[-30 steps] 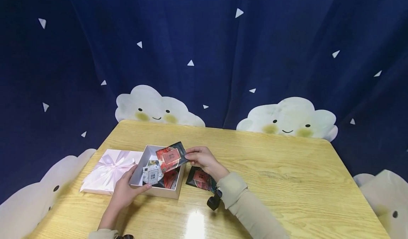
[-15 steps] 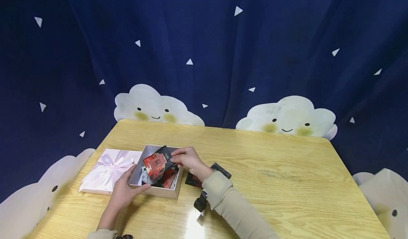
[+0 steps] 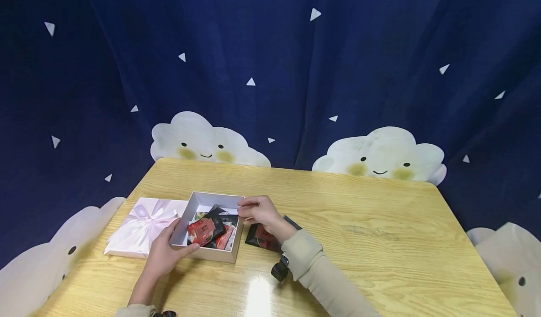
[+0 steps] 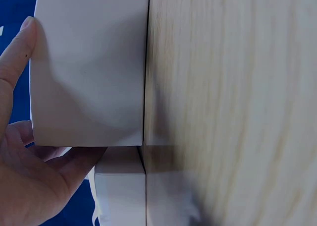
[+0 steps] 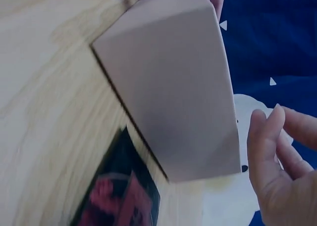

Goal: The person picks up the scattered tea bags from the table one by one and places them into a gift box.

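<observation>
My left hand (image 3: 163, 253) holds the near left corner of a shallow pale box (image 3: 215, 254), thumb along the front rim and fingers at its left side. A red and black sachet (image 3: 203, 231) with a pink label lies slanted inside, over several other sachets, among them a red one (image 3: 225, 237). My right hand (image 3: 263, 214) hovers at the box's right rim with nothing in it; in the right wrist view, its thumb and index finger come near each other beside the box wall (image 5: 173, 97). Another dark sachet (image 3: 263, 237) lies on the table, partly hidden under my right forearm.
A pale pink lid (image 3: 127, 235) with a white ribbon bow (image 3: 150, 219) lies against the box's left side. The wooden table (image 3: 380, 260) extends to the right. Behind it hangs a dark blue curtain (image 3: 270, 49) with clouds and triangles.
My right hand lowered the red and black sachet into the box, let it go and drew back to the right rim. The left hand stayed on the box.
</observation>
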The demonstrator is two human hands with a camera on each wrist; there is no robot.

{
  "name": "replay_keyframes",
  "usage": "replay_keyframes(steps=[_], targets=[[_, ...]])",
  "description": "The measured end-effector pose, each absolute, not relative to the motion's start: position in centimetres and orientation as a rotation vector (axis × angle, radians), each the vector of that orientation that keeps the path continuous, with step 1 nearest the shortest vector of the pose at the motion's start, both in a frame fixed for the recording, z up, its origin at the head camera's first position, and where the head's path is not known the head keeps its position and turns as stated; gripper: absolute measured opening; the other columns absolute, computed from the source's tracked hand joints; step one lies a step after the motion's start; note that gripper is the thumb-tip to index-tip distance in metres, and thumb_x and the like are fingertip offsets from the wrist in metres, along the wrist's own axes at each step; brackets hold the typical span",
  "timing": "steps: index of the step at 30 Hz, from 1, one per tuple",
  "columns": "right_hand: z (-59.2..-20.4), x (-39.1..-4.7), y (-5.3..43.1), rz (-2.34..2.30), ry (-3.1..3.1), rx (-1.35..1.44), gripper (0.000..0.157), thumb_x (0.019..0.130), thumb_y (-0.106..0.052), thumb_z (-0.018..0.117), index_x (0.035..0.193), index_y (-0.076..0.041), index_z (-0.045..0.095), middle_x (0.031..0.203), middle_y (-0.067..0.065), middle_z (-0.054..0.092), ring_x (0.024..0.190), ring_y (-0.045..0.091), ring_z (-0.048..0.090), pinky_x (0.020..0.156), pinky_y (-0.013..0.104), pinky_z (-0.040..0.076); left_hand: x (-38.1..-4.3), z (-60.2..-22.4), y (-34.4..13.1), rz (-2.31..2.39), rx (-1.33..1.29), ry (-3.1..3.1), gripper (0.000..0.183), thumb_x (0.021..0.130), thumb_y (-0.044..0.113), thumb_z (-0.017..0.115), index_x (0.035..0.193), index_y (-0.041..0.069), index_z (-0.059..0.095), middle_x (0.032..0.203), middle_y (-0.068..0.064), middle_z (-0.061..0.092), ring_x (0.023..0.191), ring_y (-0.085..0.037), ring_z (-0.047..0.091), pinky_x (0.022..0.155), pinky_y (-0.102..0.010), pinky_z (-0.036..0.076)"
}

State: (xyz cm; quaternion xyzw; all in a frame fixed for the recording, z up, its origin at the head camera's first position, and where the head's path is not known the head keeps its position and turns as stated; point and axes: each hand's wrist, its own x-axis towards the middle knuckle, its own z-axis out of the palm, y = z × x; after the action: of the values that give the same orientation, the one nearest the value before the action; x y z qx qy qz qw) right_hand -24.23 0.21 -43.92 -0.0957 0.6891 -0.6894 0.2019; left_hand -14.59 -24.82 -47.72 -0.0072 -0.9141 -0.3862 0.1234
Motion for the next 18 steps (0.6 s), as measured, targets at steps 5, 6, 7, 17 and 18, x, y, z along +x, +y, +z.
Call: replay_keyframes(steps=[5, 6, 7, 17, 18], targets=[[-44.0, -24.5, 2.3, -1.853, 1.974, -0.36, 0.031, 0.081, 0.001, 0.063, 0.111, 0.01, 0.059, 0.081, 0.006, 0.064, 0.066, 0.011, 0.062, 0.061, 0.031, 0.054, -14.6, -47.7, -24.7, -1.138, -0.023, -2.664, 0.088, 0.064, 0.026, 0.082, 0.131, -0.01, 0.037, 0.131, -0.035, 0.037, 0.118, -0.049, 0.037, 0.096, -0.057, 0.031], [-44.1, -24.7, 2.6, -1.841, 1.987, -0.374, 0.031, 0.081, 0.001, 0.064, 0.11, 0.01, 0.059, 0.081, 0.006, 0.064, 0.066, 0.011, 0.062, 0.06, 0.031, 0.054, -14.5, -47.6, -24.7, -1.138, -0.024, -2.664, 0.088, 0.064, 0.026, 0.082, 0.131, -0.01, 0.037, 0.131, -0.034, 0.037, 0.118, -0.048, 0.037, 0.096, -0.057, 0.031], [-44.2, -24.8, 3.0, -1.826, 2.003, -0.384, 0.031, 0.081, 0.0, 0.064, 0.11, 0.01, 0.059, 0.08, 0.005, 0.063, 0.066, 0.011, 0.061, 0.059, 0.031, 0.053, -14.5, -47.6, -24.7, -1.139, -0.024, -2.666, 0.088, 0.064, 0.026, 0.082, 0.131, -0.01, 0.037, 0.131, -0.034, 0.037, 0.118, -0.048, 0.037, 0.096, -0.057, 0.031], [-45.2, -25.9, 5.9, -1.681, 2.158, -0.435, 0.035, 0.078, -0.006, 0.069, 0.109, 0.006, 0.061, 0.076, 0.003, 0.056, 0.058, 0.012, 0.048, 0.054, 0.03, 0.044, -14.5, -47.5, -24.7, -1.146, -0.02, -2.666, 0.088, 0.064, 0.026, 0.082, 0.13, -0.011, 0.037, 0.131, -0.034, 0.037, 0.119, -0.048, 0.036, 0.096, -0.057, 0.03], [-45.4, -26.0, 6.2, -1.669, 2.175, -0.441, 0.036, 0.077, -0.006, 0.069, 0.11, 0.007, 0.06, 0.077, 0.004, 0.056, 0.058, 0.012, 0.047, 0.054, 0.03, 0.044, -14.5, -47.5, -24.7, -1.15, -0.02, -2.667, 0.088, 0.064, 0.026, 0.082, 0.131, -0.011, 0.037, 0.131, -0.034, 0.037, 0.119, -0.048, 0.036, 0.096, -0.057, 0.03]])
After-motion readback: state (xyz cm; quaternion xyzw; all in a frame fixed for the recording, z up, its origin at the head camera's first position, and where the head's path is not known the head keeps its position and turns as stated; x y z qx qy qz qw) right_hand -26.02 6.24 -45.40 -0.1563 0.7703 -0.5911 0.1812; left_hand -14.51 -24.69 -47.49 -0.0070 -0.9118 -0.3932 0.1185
